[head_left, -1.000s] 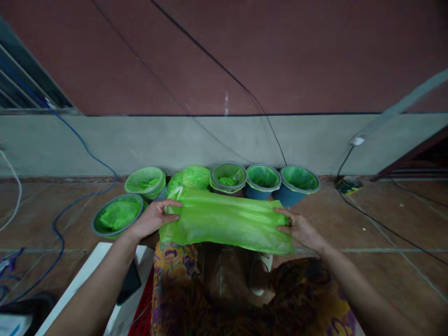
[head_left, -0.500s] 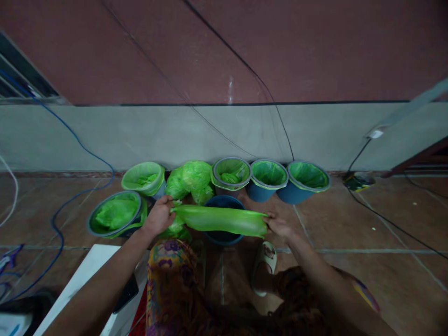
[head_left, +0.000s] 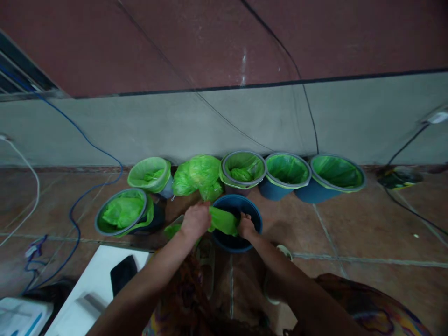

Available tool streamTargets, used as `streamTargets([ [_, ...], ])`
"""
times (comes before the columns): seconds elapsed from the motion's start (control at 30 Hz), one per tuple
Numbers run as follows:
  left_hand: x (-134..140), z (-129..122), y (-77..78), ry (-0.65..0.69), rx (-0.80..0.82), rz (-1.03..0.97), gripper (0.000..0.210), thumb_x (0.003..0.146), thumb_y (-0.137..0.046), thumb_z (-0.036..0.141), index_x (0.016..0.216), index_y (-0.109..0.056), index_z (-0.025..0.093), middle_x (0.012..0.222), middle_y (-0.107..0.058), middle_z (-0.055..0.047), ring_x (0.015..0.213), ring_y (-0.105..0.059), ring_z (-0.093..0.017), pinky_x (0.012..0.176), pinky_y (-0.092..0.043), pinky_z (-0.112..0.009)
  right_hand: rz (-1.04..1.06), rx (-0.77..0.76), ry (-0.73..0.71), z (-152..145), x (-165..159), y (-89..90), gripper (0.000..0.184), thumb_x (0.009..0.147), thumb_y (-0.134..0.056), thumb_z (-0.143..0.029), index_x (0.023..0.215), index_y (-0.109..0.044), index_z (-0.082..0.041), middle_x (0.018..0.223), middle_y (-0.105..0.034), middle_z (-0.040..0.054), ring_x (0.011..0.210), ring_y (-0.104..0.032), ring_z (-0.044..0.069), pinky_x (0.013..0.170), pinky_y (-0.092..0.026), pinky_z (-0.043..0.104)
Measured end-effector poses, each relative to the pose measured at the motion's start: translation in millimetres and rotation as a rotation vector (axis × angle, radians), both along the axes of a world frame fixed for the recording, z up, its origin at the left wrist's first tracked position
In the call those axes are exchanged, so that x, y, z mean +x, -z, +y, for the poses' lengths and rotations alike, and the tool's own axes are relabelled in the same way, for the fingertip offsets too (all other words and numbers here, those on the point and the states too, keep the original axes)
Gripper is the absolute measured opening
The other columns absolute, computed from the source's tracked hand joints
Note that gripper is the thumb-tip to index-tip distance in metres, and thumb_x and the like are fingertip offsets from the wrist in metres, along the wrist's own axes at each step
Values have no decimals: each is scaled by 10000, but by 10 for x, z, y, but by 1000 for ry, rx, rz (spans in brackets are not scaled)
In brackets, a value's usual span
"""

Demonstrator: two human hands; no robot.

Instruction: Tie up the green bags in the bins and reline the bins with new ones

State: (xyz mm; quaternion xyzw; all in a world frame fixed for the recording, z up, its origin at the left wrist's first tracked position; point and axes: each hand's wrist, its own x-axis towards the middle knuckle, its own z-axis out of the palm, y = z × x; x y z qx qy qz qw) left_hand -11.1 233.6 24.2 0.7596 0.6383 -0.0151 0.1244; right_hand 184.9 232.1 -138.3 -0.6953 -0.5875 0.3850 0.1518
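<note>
A bright green strip of thin, gathered plastic film (head_left: 224, 221) is held between 2 bare hands, over the mouth of a round, dark blue plastic bin (head_left: 228, 242) as seen from above; how high it is held above the rim cannot be told. Its near end is gripped at 1 side by the left hand (head_left: 196, 219), whose fingers are closed on the film, and at the other by the right hand (head_left: 247, 227), whose fingers are curled in and pinched on it. The ends are probably gripped apart so that the soft film is kept from folding in on itself. No liner is seen in this bin; it is set near the pale sandals (head_left: 206, 262), presumably so that it is reached by the 2 hands without stretching.

Along the grey lower wall (head_left: 168, 121), 2 blue, green-lined bins with grey rims (head_left: 271, 190) (head_left: 311, 195) are placed beside a brownish, green-lined bin (head_left: 238, 190); support may be given by the wall. A heap of crumpled, bright green film (head_left: 199, 173) is lodged to their left. At the left, a flat black phone (head_left: 123, 274) is laid on a white tabletop (head_left: 101, 263), apparently for keeping off the floor.
</note>
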Motion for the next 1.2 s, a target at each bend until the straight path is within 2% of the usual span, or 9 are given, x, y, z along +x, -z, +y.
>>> streamTargets([
  [0.1, 382, 39, 444, 48, -122, -99, 346, 827, -509, 143, 1150, -616, 80, 1055, -667, -249, 988, -666, -346, 845, -489, -423, 0, -30, -13, -24, 146, -131, 527, 686, -633, -75, 1206, -603, -151, 1088, -672, 137, 1025, -638, 257, 882, -511, 310],
  [0.23, 668, 46, 1007, 67, -326, -356, 298, 822, -601, 310, 1040, -661, 115, 1000, -699, -178, 950, -669, -305, 807, -499, -368, 261, -155, 4, -208, 299, -306, 572, 753, -595, -173, 1317, -502, -201, 1125, -670, 89, 836, -676, 203, 687, -543, 294],
  [0.37, 828, 14, 1281, 129, -531, -703, 211, 764, -619, 258, 913, -676, 120, 839, -702, -94, 769, -667, -221, 662, -494, -291, 303, -92, -12, -342, 358, -326, 641, 612, -713, -146, 1227, -540, -198, 1074, -683, 67, 901, -661, 214, 729, -533, 292],
  [0.5, 859, 10, 1267, 45, -610, -797, 568, 684, -633, 153, 1243, -547, 101, 1017, -702, -111, 868, -673, -217, 711, -512, -281, 286, -119, 55, -290, 458, -263, 463, 571, -724, -141, 1012, -601, -211, 877, -693, 17, 787, -655, 190, 675, -538, 276],
  [0.63, 765, -5, 1060, -32, -362, -390, 630, 746, -606, 185, 1345, -444, 78, 1292, -564, -239, 1171, -575, -321, 949, -452, -386, 565, -288, 215, -207, 492, -283, 345, 601, -674, -172, 932, -581, -199, 740, -648, -31, 627, -633, 144, 551, -546, 253],
  [0.77, 674, 15, 875, -152, -260, -144, 610, 813, -582, 325, 1360, -416, 112, 1321, -522, -255, 1182, -567, -363, 954, -434, -430, 706, -263, 332, -163, 483, -357, 461, 590, -716, -212, 1023, -557, -210, 836, -663, -9, 683, -651, 151, 564, -557, 257],
  [0.87, 647, 79, 841, -254, -421, -271, 595, 857, -520, 437, 1328, -435, 83, 1174, -632, -225, 1096, -633, -326, 916, -456, -378, 707, -239, 352, -171, 534, -352, 653, 569, -743, -230, 1170, -487, -218, 855, -663, -6, 695, -653, 167, 542, -542, 261],
  [1.03, 674, 127, 860, -446, -749, -858, 622, 883, -360, 638, 1284, -460, 174, 1146, -664, -122, 923, -664, -216, 715, -498, -289, 676, -295, 192, -299, 518, -263, 791, 558, -768, -279, 1258, -404, -220, 869, -662, 1, 701, -651, 186, 570, -536, 302],
  [1.2, 671, 156, 1012, -288, -725, -1003, 326, 813, -566, 420, 966, -630, 139, 864, -669, -40, 740, -608, -146, 591, -435, -216, 826, -353, 65, -413, 268, -300, 835, 558, -776, -327, 1270, -353, -224, 908, -643, 0, 674, -630, 164, 544, -507, 278],
])
